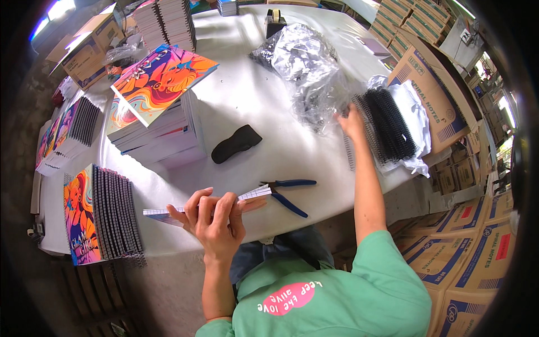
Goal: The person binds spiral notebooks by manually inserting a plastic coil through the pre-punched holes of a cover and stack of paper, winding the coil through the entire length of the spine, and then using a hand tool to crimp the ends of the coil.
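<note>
My left hand (216, 219) is closed around a thin notebook block (255, 196) held above the table's near edge, its pages seen edge-on. My right hand (352, 124) is stretched out to the right, thumb and fingers apart, at the edge of a pile of black spiral binding coils (387, 123). One loose coil (348, 150) runs beside the right wrist. Blue-handled pliers (289, 196) lie with handles spread, just right of the notebook block. Farther in lies a black, elongated object (237, 144) whose kind I cannot make out.
A tall stack of colourful-covered books (163, 84) stands left of centre. Spiral-bound notebooks (101, 216) sit at the near left. Clear plastic wrap (306, 67) and a tape dispenser (274, 22) are at the back. Cardboard cartons (443, 247) flank the table's right side.
</note>
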The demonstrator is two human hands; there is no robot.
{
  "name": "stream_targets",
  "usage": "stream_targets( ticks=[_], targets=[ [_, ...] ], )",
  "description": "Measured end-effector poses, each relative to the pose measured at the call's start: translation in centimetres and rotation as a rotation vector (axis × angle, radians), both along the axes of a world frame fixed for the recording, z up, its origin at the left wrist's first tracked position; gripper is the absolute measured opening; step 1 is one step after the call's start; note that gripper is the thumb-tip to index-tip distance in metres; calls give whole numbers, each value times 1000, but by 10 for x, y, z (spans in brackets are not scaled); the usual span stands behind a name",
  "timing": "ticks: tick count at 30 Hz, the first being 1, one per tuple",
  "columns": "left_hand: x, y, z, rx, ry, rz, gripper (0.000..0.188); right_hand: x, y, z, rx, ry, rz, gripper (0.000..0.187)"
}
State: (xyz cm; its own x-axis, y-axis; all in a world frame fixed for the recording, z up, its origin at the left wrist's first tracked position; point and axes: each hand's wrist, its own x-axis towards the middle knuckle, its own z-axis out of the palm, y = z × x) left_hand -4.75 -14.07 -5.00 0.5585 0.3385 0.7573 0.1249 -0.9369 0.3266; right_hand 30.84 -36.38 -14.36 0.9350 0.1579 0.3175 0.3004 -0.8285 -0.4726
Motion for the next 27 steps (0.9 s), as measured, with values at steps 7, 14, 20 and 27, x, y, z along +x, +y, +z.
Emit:
stream_targets(
  ticks=[7,14,20,27],
  targets=[
    [-4,3,-6,34,-50,-52,5,3,-18,-9,61,-66,107,18],
    [-4,7,-16,80,-71,-46,13,-58,-30,104,922,102,130,51],
    [-1,1,-15,96,-115,26,34,-202,33,153,550,352,918,48],
    [3,4,-11,40,-129,-39,28,-220,66,134,387,312,962,31]
  ],
)
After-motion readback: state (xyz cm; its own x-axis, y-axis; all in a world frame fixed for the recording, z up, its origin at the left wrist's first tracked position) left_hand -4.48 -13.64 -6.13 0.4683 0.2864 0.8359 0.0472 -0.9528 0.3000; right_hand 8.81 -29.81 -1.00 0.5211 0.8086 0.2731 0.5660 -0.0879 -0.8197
